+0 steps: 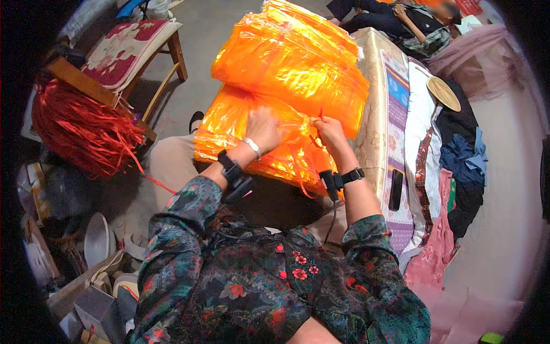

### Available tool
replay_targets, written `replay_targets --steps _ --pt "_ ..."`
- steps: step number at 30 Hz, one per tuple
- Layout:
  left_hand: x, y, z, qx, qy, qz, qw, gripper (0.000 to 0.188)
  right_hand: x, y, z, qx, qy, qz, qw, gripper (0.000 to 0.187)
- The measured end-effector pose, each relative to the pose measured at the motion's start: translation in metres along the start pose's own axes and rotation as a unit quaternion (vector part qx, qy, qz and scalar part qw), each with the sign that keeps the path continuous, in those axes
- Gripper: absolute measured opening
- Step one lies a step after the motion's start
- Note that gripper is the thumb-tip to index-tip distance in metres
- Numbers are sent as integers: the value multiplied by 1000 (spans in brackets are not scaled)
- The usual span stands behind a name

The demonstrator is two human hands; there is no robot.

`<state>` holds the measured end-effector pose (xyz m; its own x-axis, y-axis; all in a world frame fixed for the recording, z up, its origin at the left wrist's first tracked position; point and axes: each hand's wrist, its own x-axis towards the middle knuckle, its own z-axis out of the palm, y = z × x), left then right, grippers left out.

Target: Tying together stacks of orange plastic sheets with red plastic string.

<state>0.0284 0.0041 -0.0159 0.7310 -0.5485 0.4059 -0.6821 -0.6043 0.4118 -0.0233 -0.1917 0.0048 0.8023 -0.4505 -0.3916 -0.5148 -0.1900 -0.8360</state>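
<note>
A thick stack of glossy orange plastic sheeting (281, 54) lies in front of me, folded over, with one layer resting on another. My right hand (329, 131) is closed in a pinch on a red plastic strip (298, 166), whose short end pokes up above the fingers and whose length trails down over the sheeting. My left hand (264, 131) is over the middle of the stack, near the fold. Motion smears its fingers, so I cannot make out whether they hold anything. Each wrist wears a black strap, and a silver bracelet sits on the left one.
At left, a bunch of red plastic strips (86, 129) hangs by a wooden chair (177, 57) with a patterned cushion. On the right, a bed (372, 86) bears a phone (396, 189), clothes and a round fan (443, 94). Another person (395, 23) reclines beyond. Household clutter fills the lower left.
</note>
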Motion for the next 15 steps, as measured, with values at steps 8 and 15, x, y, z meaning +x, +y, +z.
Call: replay_targets --steps 8,15 --pt "-22 -58 -54 -609 10 -209 765 12 -17 48 -65 378 67 65 921 25" --pt "-95 -162 -193 -876 95 -268 390 16 -21 28 22 445 -111 72 886 24"
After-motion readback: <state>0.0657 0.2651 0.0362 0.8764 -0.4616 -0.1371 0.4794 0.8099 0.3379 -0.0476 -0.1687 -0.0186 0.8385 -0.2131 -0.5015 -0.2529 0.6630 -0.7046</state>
